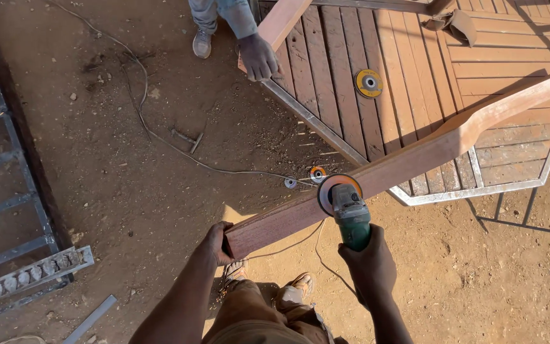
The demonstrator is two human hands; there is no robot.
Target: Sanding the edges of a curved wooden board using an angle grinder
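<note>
The left hand (216, 242) is gripping the near end of the long reddish plank (377, 175) while the right hand (367, 258) is clenching the green angle grinder (346, 207) (disc touching the plank's edge), a co-worker's gloved hand (258, 57) steadying another board (281, 22) far off.

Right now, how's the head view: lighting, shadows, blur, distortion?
Head view: hard low sunlight and long shadows on the dirt ground; sharp focus on the right hand gripping the green angle grinder and the left hand holding the wooden plank; no motion blur apparent, no strong glare; wide-angle bending at the edges; another person's hand lit clearly.
</note>
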